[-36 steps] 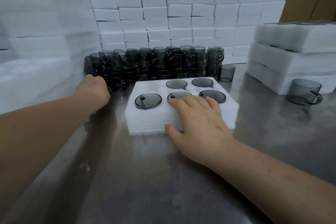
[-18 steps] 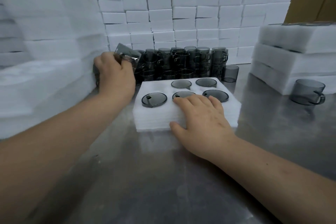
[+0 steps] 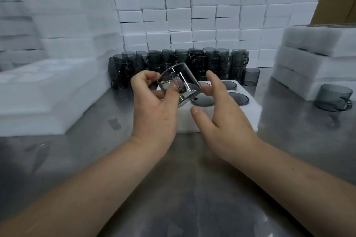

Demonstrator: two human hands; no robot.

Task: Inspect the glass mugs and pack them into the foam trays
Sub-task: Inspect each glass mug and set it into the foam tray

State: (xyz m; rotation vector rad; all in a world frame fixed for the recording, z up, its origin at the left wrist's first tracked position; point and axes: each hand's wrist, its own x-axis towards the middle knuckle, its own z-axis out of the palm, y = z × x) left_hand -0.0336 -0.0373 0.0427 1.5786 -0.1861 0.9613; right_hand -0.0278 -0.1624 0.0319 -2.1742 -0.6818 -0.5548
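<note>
My left hand [image 3: 154,106] grips a smoky glass mug [image 3: 180,84] tilted on its side above the white foam tray [image 3: 227,121], with a finger over its handle. My right hand [image 3: 221,113] hovers just right of the mug with fingers spread, fingertips close to its base; contact cannot be made out. The tray lies on the steel table and holds several mugs sunk into its round holes, such as one [image 3: 238,98] at the right. A crowd of stacked dark mugs [image 3: 202,63] stands behind the tray.
Foam blocks form a wall [image 3: 212,15] at the back. Foam tray stacks sit at the left [image 3: 48,92] and right [image 3: 316,63]. A lone mug [image 3: 333,100] stands at the right, another [image 3: 250,76] beside the tray's far corner.
My left hand brought a mug from the pile at the back left to above the tray. My right hand lifted off the tray and rose beside the mug.
</note>
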